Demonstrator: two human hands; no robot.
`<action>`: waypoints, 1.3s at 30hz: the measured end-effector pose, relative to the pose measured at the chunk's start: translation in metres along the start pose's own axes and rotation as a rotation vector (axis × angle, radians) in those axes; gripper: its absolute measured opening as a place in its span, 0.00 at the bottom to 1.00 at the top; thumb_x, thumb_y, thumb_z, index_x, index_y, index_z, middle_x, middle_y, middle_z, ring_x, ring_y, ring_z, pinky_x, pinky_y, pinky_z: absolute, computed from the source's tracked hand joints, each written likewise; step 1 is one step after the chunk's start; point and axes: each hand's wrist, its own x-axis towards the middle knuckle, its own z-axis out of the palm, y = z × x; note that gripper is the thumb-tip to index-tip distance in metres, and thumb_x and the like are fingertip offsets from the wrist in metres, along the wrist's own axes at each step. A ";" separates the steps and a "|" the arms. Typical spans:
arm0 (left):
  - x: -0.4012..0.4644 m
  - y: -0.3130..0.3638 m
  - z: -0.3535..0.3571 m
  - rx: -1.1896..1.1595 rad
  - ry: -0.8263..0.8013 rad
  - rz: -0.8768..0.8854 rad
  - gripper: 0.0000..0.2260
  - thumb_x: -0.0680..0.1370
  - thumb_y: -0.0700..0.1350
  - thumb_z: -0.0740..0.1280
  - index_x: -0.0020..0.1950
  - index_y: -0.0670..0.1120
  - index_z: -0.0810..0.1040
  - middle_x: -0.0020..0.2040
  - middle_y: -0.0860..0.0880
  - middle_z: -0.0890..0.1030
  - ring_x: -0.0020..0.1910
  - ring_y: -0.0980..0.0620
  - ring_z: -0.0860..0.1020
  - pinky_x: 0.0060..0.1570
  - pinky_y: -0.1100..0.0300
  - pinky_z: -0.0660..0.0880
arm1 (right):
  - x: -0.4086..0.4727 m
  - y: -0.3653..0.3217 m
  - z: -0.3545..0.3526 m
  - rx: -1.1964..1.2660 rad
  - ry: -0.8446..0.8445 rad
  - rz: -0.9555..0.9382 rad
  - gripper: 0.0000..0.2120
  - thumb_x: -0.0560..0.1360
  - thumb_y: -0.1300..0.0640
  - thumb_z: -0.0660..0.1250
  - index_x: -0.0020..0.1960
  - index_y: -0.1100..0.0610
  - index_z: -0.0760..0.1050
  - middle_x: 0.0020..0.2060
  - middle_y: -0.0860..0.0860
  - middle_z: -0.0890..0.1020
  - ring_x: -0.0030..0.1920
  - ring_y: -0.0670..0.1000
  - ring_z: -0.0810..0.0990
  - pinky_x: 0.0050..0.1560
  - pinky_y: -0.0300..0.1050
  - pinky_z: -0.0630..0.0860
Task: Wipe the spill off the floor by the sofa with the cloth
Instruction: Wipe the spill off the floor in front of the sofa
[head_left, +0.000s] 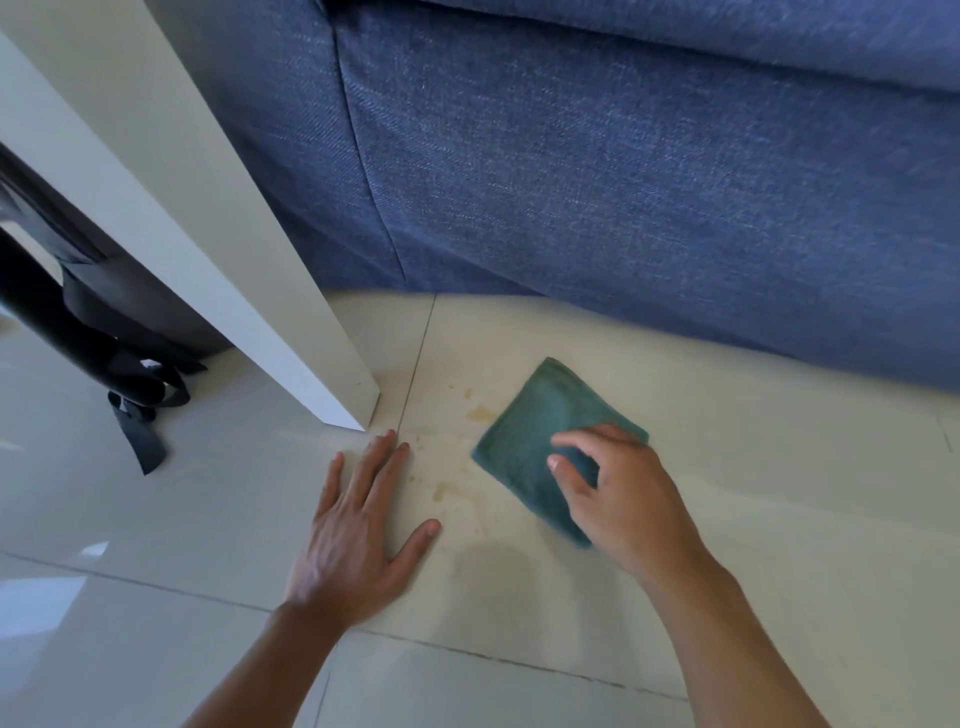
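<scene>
Left hand (358, 530) lies flat, fingers spread, on the floor (156, 519); right hand (618, 499) presses curled fingers on the cloth (540, 436), spill (457, 457) between them.

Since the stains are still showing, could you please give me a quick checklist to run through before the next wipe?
1. Cloth flat on the floor: ok.
2. Right hand on the cloth: ok.
3. Left hand braced flat on the tile, clear of the cloth: ok.
4. Spill gone: not ok, tan spots remain left of the cloth.
5. Path to the spots free: ok.
6. Cloth damp enough: cannot tell.
</scene>
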 end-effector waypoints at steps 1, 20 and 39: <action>0.000 -0.001 0.000 0.005 -0.008 0.005 0.36 0.78 0.67 0.54 0.80 0.47 0.60 0.81 0.50 0.60 0.79 0.53 0.58 0.79 0.45 0.48 | 0.003 0.003 0.007 -0.024 0.015 0.011 0.19 0.81 0.46 0.64 0.71 0.48 0.75 0.68 0.44 0.77 0.71 0.48 0.72 0.68 0.41 0.69; -0.007 -0.011 -0.005 -0.001 0.014 0.035 0.43 0.78 0.70 0.55 0.81 0.41 0.54 0.81 0.43 0.57 0.81 0.46 0.53 0.75 0.33 0.52 | 0.103 -0.027 0.067 -0.443 -0.220 -0.456 0.35 0.80 0.33 0.49 0.83 0.44 0.44 0.83 0.43 0.43 0.81 0.50 0.34 0.81 0.55 0.40; -0.010 -0.011 -0.008 -0.137 0.066 0.000 0.39 0.79 0.69 0.47 0.79 0.41 0.58 0.78 0.45 0.64 0.79 0.49 0.59 0.77 0.39 0.49 | -0.001 -0.025 0.090 -0.397 -0.228 -0.489 0.35 0.80 0.32 0.50 0.83 0.43 0.48 0.83 0.44 0.45 0.81 0.51 0.34 0.79 0.57 0.37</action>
